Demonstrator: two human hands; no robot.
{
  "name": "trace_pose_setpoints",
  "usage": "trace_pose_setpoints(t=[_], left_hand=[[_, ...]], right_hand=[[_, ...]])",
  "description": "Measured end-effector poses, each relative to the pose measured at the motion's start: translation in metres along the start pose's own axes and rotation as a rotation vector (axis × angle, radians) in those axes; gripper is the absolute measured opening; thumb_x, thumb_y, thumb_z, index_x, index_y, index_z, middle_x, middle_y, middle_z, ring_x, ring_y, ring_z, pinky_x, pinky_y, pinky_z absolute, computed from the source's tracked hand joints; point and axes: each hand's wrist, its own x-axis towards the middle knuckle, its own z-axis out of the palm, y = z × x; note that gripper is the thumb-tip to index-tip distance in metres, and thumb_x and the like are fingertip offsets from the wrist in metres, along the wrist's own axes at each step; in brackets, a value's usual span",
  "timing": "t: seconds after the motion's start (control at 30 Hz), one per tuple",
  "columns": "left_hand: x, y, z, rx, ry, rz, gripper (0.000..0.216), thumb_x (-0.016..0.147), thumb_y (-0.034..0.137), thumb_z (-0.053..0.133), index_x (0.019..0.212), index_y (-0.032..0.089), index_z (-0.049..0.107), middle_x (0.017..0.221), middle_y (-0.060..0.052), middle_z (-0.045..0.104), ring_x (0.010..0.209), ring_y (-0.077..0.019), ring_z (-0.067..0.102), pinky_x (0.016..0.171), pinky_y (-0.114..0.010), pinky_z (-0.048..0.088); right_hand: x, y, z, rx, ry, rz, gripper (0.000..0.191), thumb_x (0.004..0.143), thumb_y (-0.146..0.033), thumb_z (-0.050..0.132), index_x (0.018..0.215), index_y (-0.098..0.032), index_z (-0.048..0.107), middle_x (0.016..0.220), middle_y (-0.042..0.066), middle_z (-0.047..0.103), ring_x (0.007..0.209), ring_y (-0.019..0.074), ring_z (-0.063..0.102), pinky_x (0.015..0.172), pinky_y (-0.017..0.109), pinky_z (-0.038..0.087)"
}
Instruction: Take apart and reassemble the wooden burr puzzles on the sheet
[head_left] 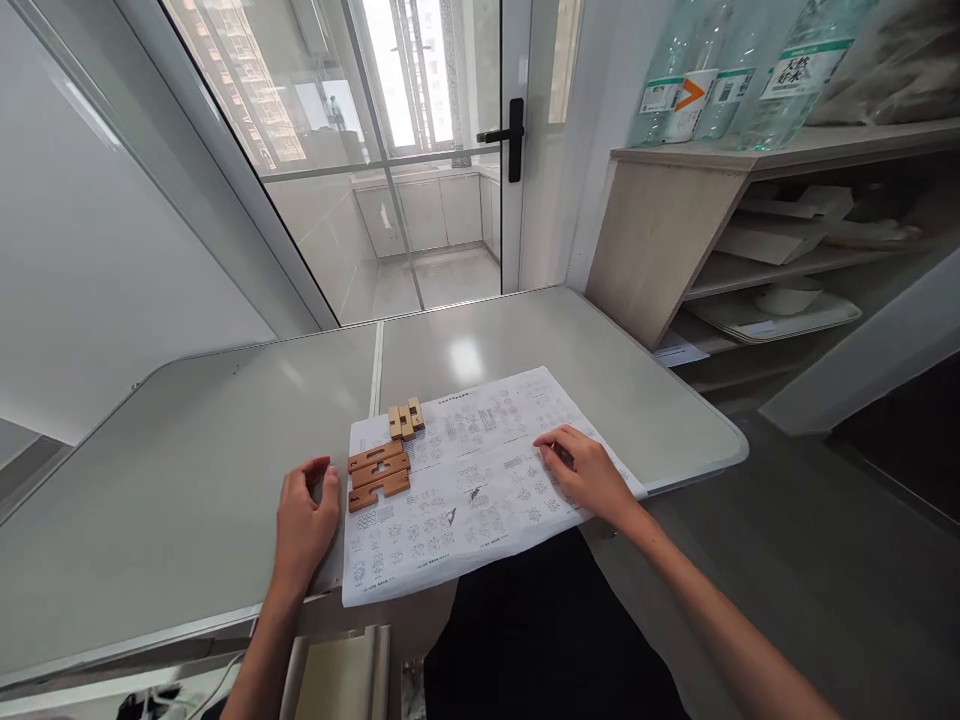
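You have a pale, glossy table [187, 480] before you, its right corner rounded, a light seam [376, 365] running in from the far edge; on the table lies a large printed sheet [480, 460], overhanging the near edge, and the sheet's left side bears three brown wooden pieces [367, 474], with lighter wooden pieces [406, 412] just beyond them

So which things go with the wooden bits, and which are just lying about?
Seem to belong:
brown notched wooden pieces
pale notched wooden pieces
printed diagram sheet underneath

Just lying about:
plastic water bottles
tray on the shelf
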Motion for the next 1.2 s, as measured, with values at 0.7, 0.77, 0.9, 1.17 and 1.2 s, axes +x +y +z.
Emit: trace_pose_setpoints(t=[0.7, 0.77, 0.9, 1.17, 1.2], left_hand=[[-0.012, 0.01, -0.001, 0.03, -0.085, 0.03, 0.042, 0.096, 0.042, 0.042, 0.128, 0.02, 0.059, 0.131, -0.013, 0.069, 0.122, -0.0315, 0.064, 0.105, -0.048, 0.05], [-0.012, 0.009, -0.001, 0.028, -0.081, 0.035, 0.041, 0.096, 0.042, 0.043, 0.127, 0.02, 0.059, 0.131, -0.012, 0.069, 0.122, -0.0314, 0.064, 0.106, -0.048, 0.05], [-0.012, 0.009, -0.001, 0.017, -0.073, 0.042, 0.041, 0.096, 0.042, 0.044, 0.126, 0.02, 0.059, 0.131, -0.012, 0.069, 0.123, -0.0304, 0.064, 0.107, -0.047, 0.049], [-0.012, 0.009, -0.001, 0.026, -0.083, 0.026, 0.042, 0.095, 0.043, 0.045, 0.127, 0.019, 0.059, 0.132, -0.013, 0.069, 0.123, -0.0317, 0.064, 0.104, -0.047, 0.05], [-0.012, 0.009, -0.001, 0.029, -0.083, 0.024, 0.043, 0.095, 0.043, 0.045, 0.128, 0.019, 0.059, 0.132, -0.013, 0.069, 0.122, -0.0319, 0.064, 0.102, -0.046, 0.051]], right_hand=[[-0.002, 0.002, 0.001, 0.029, 0.056, 0.067, 0.027, 0.1, -0.039, 0.051, 0.101, -0.024, 0.073, 0.101, 0.006, 0.077, 0.082, 0.0221, 0.067, 0.069, 0.034, 0.051], [-0.002, 0.002, 0.002, 0.027, 0.058, 0.065, 0.026, 0.1, -0.038, 0.051, 0.101, -0.024, 0.073, 0.101, 0.005, 0.077, 0.082, 0.0217, 0.067, 0.069, 0.034, 0.051], [-0.002, 0.003, 0.002, 0.025, 0.06, 0.059, 0.025, 0.1, -0.036, 0.052, 0.101, -0.025, 0.073, 0.101, 0.004, 0.076, 0.082, 0.021, 0.066, 0.068, 0.033, 0.05], [-0.001, 0.002, 0.002, 0.036, 0.061, 0.053, 0.025, 0.1, -0.037, 0.051, 0.101, -0.024, 0.073, 0.101, 0.005, 0.076, 0.082, 0.022, 0.066, 0.069, 0.034, 0.05], [-0.002, 0.002, 0.002, 0.036, 0.062, 0.053, 0.025, 0.1, -0.037, 0.051, 0.101, -0.024, 0.073, 0.101, 0.005, 0.076, 0.082, 0.0219, 0.066, 0.069, 0.034, 0.05]])
